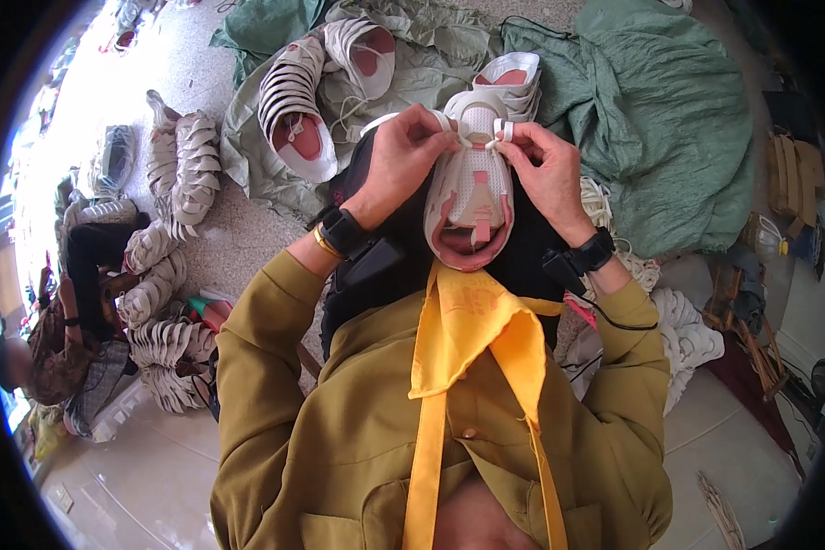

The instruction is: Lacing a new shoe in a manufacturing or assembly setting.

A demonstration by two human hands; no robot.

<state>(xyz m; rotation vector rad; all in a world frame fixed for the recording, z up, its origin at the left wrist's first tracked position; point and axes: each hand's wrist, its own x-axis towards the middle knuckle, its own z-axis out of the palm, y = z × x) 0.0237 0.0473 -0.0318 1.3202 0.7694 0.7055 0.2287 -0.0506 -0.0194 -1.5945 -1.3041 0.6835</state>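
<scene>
On my lap lies a white shoe upper (475, 179) with mesh and a pink lining, its heel opening toward me and its toe pointing away. A white shoelace (478, 145) crosses its front. My left hand (399, 163) pinches the lace at the upper's left edge, thumb and forefinger pressed together. From the opposite side, my right hand (548, 174) pinches the lace between thumb and finger, with a white loop standing up by the fingertips. Yellow cloth (472, 316) hangs from my neck just below the heel.
Stacked white uppers (293, 110) lie ahead on green sheeting. A green woven sack (646, 119) bulges at the far right. More stacked uppers (192, 170) line the floor at left, where another person (55, 357) sits. White uppers (683, 339) are heaped by my right elbow.
</scene>
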